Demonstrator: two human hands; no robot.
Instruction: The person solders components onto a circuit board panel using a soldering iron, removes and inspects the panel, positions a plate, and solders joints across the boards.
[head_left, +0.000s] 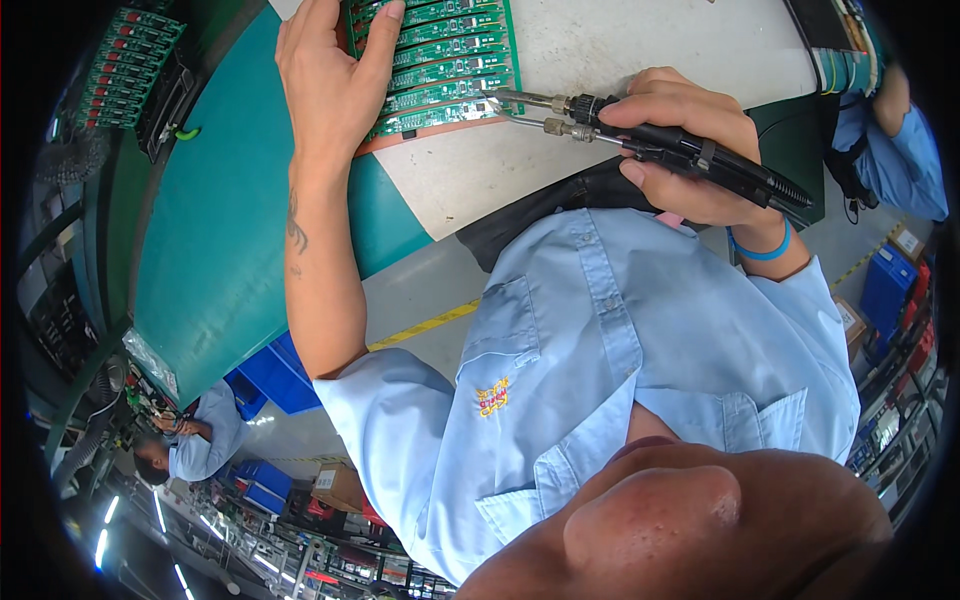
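Note:
A green circuit board panel (452, 72), made of several narrow strips with small components, lies on an orange-brown backing (432, 131) at the top of the view. My left hand (335, 85) grips its left side, thumb resting over the board and fingers along the edge, partly hidden. In my right hand (695, 120) is a black soldering iron (700, 157) with a thin metal feed tube beside its shaft. The fingers wrap round its handle. Its tip points left and meets the lower right part of the panel, close to a strip's end.
Beneath the work lies a greyish-white sheet (450, 180) on a green mat (215, 240). Another board panel (128, 68) stands at the far left by a black holder. Blue bins (285, 370) are below the table edge. Co-workers in blue sit at left (205, 440) and right (905, 150).

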